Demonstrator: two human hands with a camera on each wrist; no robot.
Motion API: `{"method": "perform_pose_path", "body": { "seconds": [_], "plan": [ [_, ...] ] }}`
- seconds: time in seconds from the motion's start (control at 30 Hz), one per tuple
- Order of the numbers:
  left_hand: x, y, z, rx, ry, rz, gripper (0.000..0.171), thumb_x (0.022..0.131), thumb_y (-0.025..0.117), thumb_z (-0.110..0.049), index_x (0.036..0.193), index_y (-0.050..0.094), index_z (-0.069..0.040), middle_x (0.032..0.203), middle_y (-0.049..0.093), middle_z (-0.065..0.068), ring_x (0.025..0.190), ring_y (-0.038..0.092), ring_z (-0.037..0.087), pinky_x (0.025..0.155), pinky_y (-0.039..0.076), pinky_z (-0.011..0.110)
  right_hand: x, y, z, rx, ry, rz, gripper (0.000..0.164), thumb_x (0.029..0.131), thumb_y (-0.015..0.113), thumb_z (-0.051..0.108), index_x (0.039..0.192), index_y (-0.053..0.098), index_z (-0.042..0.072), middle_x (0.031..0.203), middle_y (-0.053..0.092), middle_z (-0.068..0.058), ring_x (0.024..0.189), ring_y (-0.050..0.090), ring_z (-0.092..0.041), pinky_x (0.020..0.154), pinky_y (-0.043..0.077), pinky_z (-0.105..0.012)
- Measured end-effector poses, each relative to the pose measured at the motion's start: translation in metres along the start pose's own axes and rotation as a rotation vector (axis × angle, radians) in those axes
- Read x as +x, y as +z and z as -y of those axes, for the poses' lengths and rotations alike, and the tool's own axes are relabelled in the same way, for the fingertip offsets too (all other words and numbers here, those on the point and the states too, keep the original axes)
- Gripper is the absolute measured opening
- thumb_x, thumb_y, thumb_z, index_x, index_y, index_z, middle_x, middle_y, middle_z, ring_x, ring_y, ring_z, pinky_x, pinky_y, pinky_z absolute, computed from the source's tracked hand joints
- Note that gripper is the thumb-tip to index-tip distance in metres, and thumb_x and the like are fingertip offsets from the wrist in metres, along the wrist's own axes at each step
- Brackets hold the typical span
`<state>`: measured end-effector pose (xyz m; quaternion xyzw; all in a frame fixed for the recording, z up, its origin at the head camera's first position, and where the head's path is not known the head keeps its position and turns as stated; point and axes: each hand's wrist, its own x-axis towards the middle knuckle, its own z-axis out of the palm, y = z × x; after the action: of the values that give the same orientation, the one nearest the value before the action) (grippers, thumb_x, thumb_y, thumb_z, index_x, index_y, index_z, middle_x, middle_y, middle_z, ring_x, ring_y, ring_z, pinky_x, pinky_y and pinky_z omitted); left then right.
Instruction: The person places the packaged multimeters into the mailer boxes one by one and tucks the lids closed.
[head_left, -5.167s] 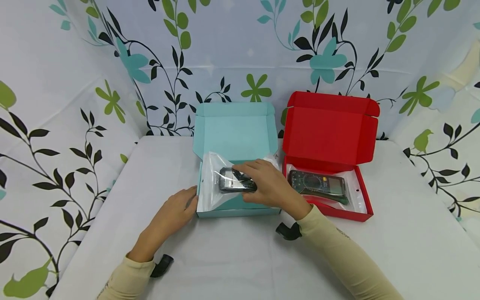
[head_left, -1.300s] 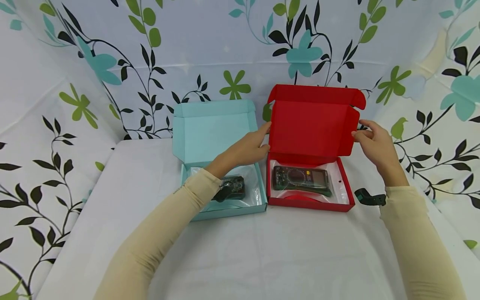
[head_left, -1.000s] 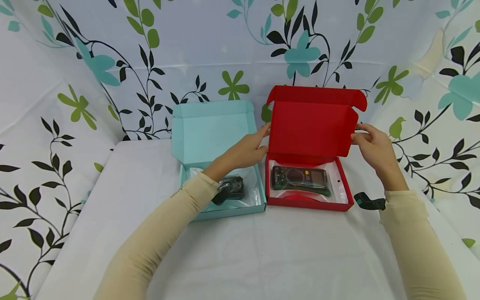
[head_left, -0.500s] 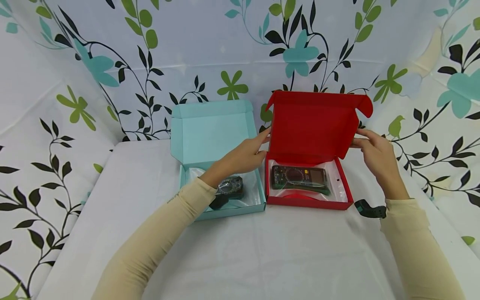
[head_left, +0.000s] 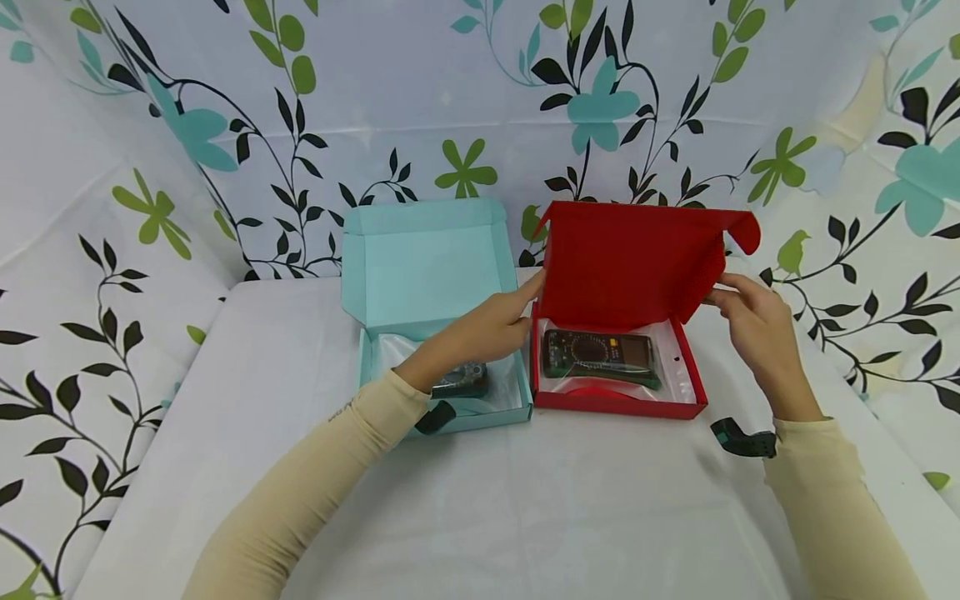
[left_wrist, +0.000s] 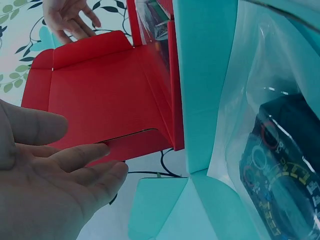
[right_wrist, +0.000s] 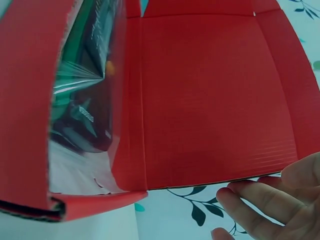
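A red box [head_left: 637,410] holds a clear bag with a dark multimeter [head_left: 598,354] inside, and its lid [head_left: 630,262] leans forward, half raised. My left hand [head_left: 491,325] is at the lid's left edge, fingers nearly straight; in the left wrist view its fingertips [left_wrist: 102,149] lie right at the lid's side flap. On the other side, my right hand [head_left: 761,333] touches the lid's right edge, its fingers [right_wrist: 260,197] reaching behind the lid and its thumb in front near the corner. Both index fingertips are hidden behind the lid in the head view.
Left of the red box stands a light-blue box [head_left: 487,419] with its lid [head_left: 431,267] up. In it lies a bagged multimeter [head_left: 461,381], partly covered by my left forearm. A white cloth covers the table [head_left: 585,508], and a leaf-patterned curtain [head_left: 480,92] hangs behind.
The bagged multimeter once gripped above the light-blue box now lies in it. Both hands have moved to the red lid, which has tilted forward from nearly upright over the last half second.
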<state>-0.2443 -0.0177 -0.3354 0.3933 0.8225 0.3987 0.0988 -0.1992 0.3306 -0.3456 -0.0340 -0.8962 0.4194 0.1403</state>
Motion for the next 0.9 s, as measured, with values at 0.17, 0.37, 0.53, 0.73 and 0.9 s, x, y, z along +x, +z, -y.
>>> {"method": "perform_pose_path", "body": {
  "seconds": [0.17, 0.37, 0.53, 0.73, 0.9],
  "plan": [
    [-0.005, 0.001, -0.003, 0.011, -0.004, 0.006, 0.069, 0.095, 0.038, -0.006, 0.151, 0.001, -0.024, 0.149, 0.028, -0.002, 0.056, 0.046, 0.021, 0.049, 0.045, 0.032, -0.005, -0.001, 0.0, 0.007, 0.002, 0.008, 0.047, 0.099, 0.035, 0.037, 0.136, 0.05, 0.012, 0.125, 0.057, -0.013, 0.114, 0.046, -0.032, 0.089, 0.039, -0.056],
    [-0.009, 0.002, -0.004, 0.002, -0.005, 0.024, 0.068, 0.095, 0.036, -0.005, 0.151, 0.002, -0.022, 0.149, 0.029, 0.001, 0.041, 0.036, 0.021, 0.045, 0.042, 0.033, -0.012, -0.001, -0.003, 0.005, 0.003, 0.003, 0.045, 0.1, 0.034, 0.034, 0.13, 0.056, 0.009, 0.121, 0.059, -0.012, 0.114, 0.045, -0.029, 0.089, 0.039, -0.053],
    [-0.012, 0.005, 0.0, 0.003, -0.008, 0.036, 0.066, 0.095, 0.037, -0.006, 0.151, 0.006, -0.017, 0.151, 0.024, -0.003, 0.046, 0.04, 0.02, 0.048, 0.043, 0.031, -0.018, 0.0, -0.005, 0.01, 0.004, 0.004, 0.045, 0.1, 0.034, 0.032, 0.13, 0.056, 0.008, 0.121, 0.059, -0.014, 0.113, 0.046, -0.03, 0.089, 0.037, -0.056],
    [-0.016, 0.007, 0.0, 0.033, -0.003, 0.033, 0.064, 0.095, 0.039, -0.005, 0.151, 0.01, -0.015, 0.152, 0.019, -0.004, 0.048, 0.038, 0.018, 0.047, 0.041, 0.03, -0.025, 0.003, -0.007, 0.016, -0.001, -0.001, 0.044, 0.1, 0.035, 0.032, 0.13, 0.056, 0.007, 0.122, 0.058, -0.014, 0.114, 0.046, -0.032, 0.088, 0.037, -0.057],
    [-0.019, 0.008, 0.001, 0.045, -0.033, 0.063, 0.064, 0.096, 0.04, -0.007, 0.151, 0.009, -0.015, 0.129, 0.05, 0.0, 0.041, 0.033, 0.018, 0.046, 0.04, 0.029, -0.031, 0.003, -0.008, 0.001, -0.014, -0.006, 0.043, 0.1, 0.036, 0.029, 0.129, 0.057, 0.006, 0.121, 0.059, -0.014, 0.115, 0.045, -0.034, 0.087, 0.037, -0.058]
  ]
}}
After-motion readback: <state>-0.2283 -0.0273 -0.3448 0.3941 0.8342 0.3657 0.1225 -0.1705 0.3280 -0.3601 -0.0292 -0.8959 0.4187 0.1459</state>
